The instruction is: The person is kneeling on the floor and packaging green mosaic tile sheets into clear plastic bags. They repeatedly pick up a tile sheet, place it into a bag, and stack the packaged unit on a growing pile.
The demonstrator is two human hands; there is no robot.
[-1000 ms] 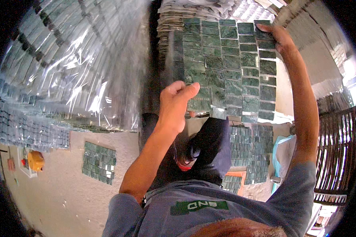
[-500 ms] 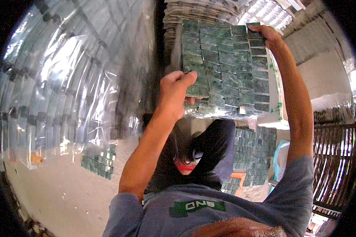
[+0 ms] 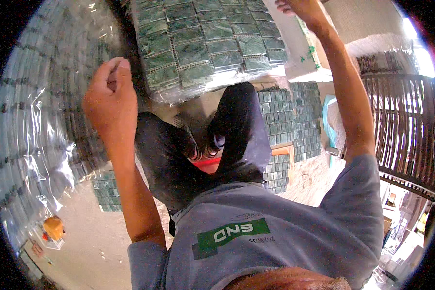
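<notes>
A sheet of green mosaic tiles (image 3: 212, 43) lies on a stack wrapped in clear plastic in front of my knees. My left hand (image 3: 110, 99) is raised to the left of the stack, apart from the sheet. Its fingers are curled in towards the thumb, and nothing shows between them. Past the stack's right side, my right hand (image 3: 299, 10) is partly cut off by the top edge. Its visible fingers are apart and hold nothing.
Tall plastic-wrapped stacks (image 3: 43, 125) line the left. More green tile sheets (image 3: 275, 116) lie on the floor at right, by an orange frame (image 3: 290, 153). Another tile sheet (image 3: 106, 191) lies at lower left. A white block (image 3: 307, 67) adjoins the stack's right side.
Both hands have let go of the tile sheet, which now lies flat on the stack. My left hand has moved left; the right has moved up. The view has shifted.
</notes>
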